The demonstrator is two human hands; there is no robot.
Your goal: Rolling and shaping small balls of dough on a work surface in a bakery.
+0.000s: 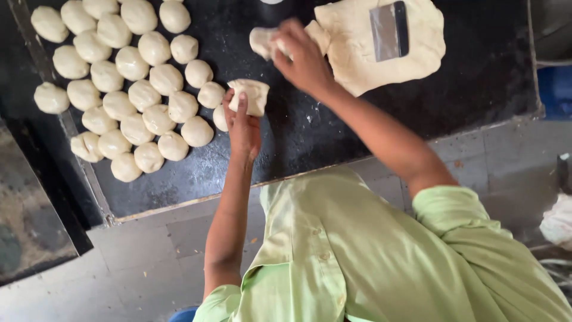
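A: Left hand (pixel 243 122)?
B: Fingers closed on a small dough piece (pixel 251 95) on the black table (pixel 333 137), beside the dough balls (pixel 128 77); long axis roughly toward the far edge.
A: Right hand (pixel 302 56)?
B: Gripping a dough lump (pixel 262 40) at the edge of the large dough mass (pixel 387 65).

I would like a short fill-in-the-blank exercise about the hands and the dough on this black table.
1. The left hand holds a small piece of ____.
2. The right hand pulls a lump from the large dough mass, on which a ____ scraper lies.
3. The shaped dough balls lie to the ____ of the left hand.
4. The person wears a light ____ shirt.

Missing words: dough; metal; left; green
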